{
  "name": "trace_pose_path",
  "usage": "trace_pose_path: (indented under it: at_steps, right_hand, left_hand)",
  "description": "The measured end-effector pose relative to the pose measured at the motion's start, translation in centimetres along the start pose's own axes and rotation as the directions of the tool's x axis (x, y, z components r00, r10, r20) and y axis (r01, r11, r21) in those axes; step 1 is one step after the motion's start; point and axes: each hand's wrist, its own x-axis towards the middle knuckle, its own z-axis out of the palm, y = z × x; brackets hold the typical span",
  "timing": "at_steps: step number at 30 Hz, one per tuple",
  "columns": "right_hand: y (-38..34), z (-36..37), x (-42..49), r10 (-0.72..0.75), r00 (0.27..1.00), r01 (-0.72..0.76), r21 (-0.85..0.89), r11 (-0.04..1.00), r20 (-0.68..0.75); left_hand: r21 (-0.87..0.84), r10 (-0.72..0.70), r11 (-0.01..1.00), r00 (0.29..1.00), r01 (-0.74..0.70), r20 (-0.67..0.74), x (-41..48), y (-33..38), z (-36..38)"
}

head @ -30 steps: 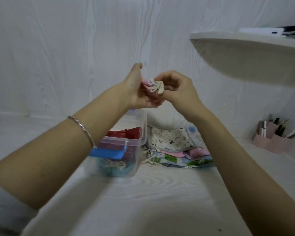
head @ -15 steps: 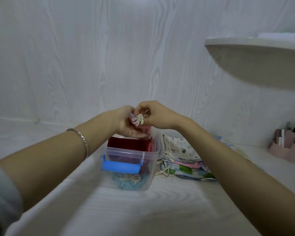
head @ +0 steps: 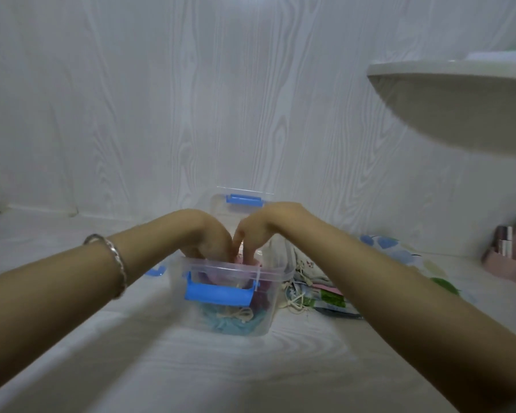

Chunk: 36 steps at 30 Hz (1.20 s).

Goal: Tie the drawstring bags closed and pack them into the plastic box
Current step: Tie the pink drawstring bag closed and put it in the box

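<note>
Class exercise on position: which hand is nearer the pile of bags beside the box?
Right. The right hand sits just left of the pile; the left hand lies farther left.

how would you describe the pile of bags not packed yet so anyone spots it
On the white table, look right of the clear plastic box with the blue latch. The flat pile of printed bags lies there outside the box, its cream cords trailing, unlike the bags inside.

Left hand [head: 209, 235], right hand [head: 258, 229] in box [head: 276, 276]
</note>
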Motion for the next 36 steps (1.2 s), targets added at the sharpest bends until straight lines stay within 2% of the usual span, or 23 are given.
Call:
trace_pose_path:
  at_steps: [2,3,9,11,13,14,17,18,23,25,26,27,28,30,32,33,34,36]
  right_hand:
    - [-0.6,0.7,2.2,0.064,0.985,-0.044,-0.129,0.991,0.161]
    - [-0.7,0.9,2.8,0.090,0.977,-0.060,-0.154,0.986,0.195]
    - [-0.7,1.5,3.6,0.108,0.958,-0.076,-0.127,0.989,0.267]
    - [-0.6,1.3,4.3,0.090,0.982,-0.079,-0.072,0.994,0.165]
    - [-0.1,1.1,5.2,0.128,0.992,-0.127,-0.088,0.988,0.003]
    - [0.0,1.1,5.4,0.159,0.987,-0.160,-0.086,0.983,-0.017]
    - [0.2,1.2,6.3,0.183,0.971,-0.174,-0.070,0.982,0.157]
    - [0.2,1.3,6.6,0.189,0.966,-0.177,-0.082,0.981,0.176]
    - [0.3,1.5,6.6,0.179,0.979,-0.167,-0.122,0.978,0.100]
    - [0.3,0.7,4.5,0.106,0.994,-0.108,-0.052,0.993,-0.033]
    - [0.5,0.1,2.9,0.071,0.986,-0.071,0.004,0.997,-0.152]
    - [0.9,-0.5,1.1,0.053,0.957,-0.037,0.061,0.997,-0.287]
    - [1.4,-1.1,-0.8,0.058,0.909,-0.008,0.120,0.993,-0.413]
    - [3.2,-1.9,-4.6,0.122,0.807,0.024,0.239,0.971,-0.578]
    - [5.7,-1.3,-7.8,0.186,0.723,0.092,0.359,0.929,-0.666]
    - [7.1,-0.4,-9.0,0.218,0.689,0.132,0.415,0.900,-0.691]
    - [8.2,0.7,-10.2,0.244,0.667,0.168,0.460,0.872,-0.704]
    - [10.2,3.7,-11.3,0.298,0.659,0.192,0.537,0.821,-0.691]
  left_hand:
    - [0.177,-0.013,0.984,1.000,0.008,0.028,0.2,0.7,0.8]
    - [0.198,-0.025,0.980,0.999,0.021,0.021,0.4,1.0,1.1]
    - [0.273,-0.092,0.958,0.996,0.083,0.020,0.5,0.9,1.0]
    - [0.262,-0.088,0.961,0.996,0.088,-0.010,0.3,0.9,0.9]
    - [0.272,-0.090,0.958,0.995,0.095,-0.032,0.2,0.8,0.8]
    - [0.283,-0.094,0.954,0.995,0.099,-0.031,0.3,0.7,0.8]
    - [0.276,-0.101,0.955,0.994,0.105,-0.027,0.7,0.5,0.6]
    - [0.274,-0.105,0.956,0.994,0.107,-0.024,0.7,0.5,0.7]
    - [0.243,-0.091,0.967,0.995,0.081,0.030,0.6,1.0,0.6]
    - [0.174,-0.099,0.980,0.995,0.098,-0.001,1.1,1.2,0.0]
    - [0.133,-0.101,0.985,0.991,0.113,-0.093,1.2,1.7,-0.4]
    - [0.103,-0.089,0.988,0.969,0.115,-0.230,0.9,2.4,-0.8]
    - [0.107,-0.050,0.989,0.915,0.101,-0.401,0.5,3.2,-1.4]
    - [0.153,0.101,0.988,0.711,0.009,-0.696,-0.8,5.6,-2.3]
    - [0.172,0.218,0.976,0.524,-0.136,-0.823,-2.0,8.7,-2.4]
    - [0.176,0.248,0.966,0.479,-0.189,-0.842,-2.4,10.4,-1.9]
    - [0.181,0.269,0.957,0.468,-0.225,-0.842,-2.4,11.9,-1.2]
    - [0.187,0.295,0.949,0.513,-0.252,-0.806,-1.3,14.6,0.7]
